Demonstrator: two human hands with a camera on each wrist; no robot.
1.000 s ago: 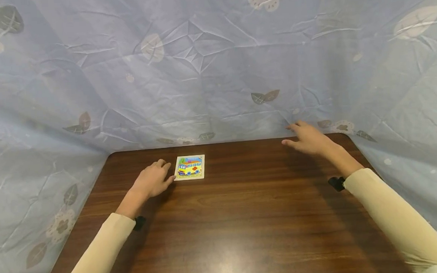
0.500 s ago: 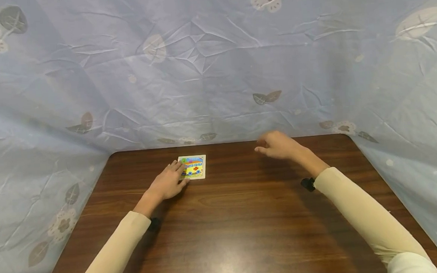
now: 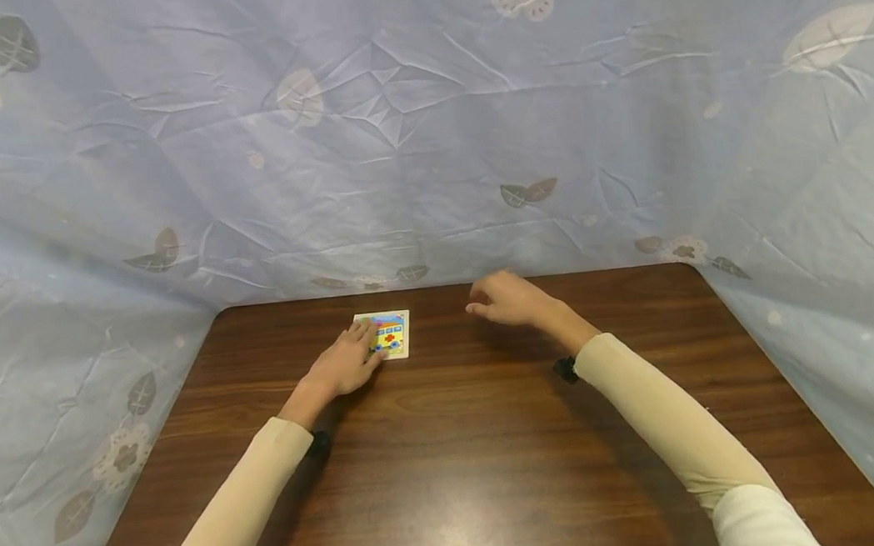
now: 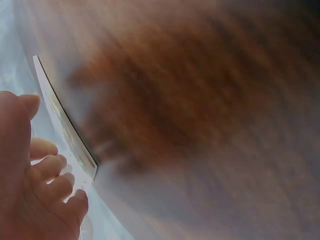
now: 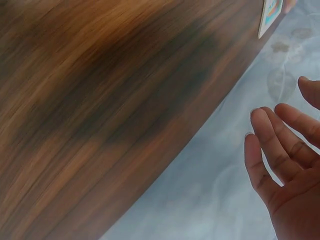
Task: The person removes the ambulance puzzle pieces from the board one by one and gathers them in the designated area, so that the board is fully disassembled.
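A small square picture board (image 3: 394, 336) with a pale border and a yellow ambulance on it lies flat near the far edge of the table. My left hand (image 3: 343, 364) reaches over its left part with fingers extended, hiding the front of the ambulance. In the left wrist view the board (image 4: 67, 125) shows edge-on, just beyond the fingers (image 4: 59, 185). To the right of the board hovers my right hand (image 3: 512, 298), fingers loosely bent and holding nothing. The right wrist view shows that hand (image 5: 292, 160) with its fingers spread, and the board's corner (image 5: 270, 17) farther off.
The brown wood-grain table (image 3: 447, 439) has rounded far corners. Pale blue floral cloth (image 3: 429, 140) hangs behind it and along both sides, close to the far edge. A dark wrist camera (image 3: 566, 370) sits under the right wrist.
My right hand has swept left from the table's far right toward the board. My left hand has moved right and forward, from beside the board to over its left part. The board has stayed put.
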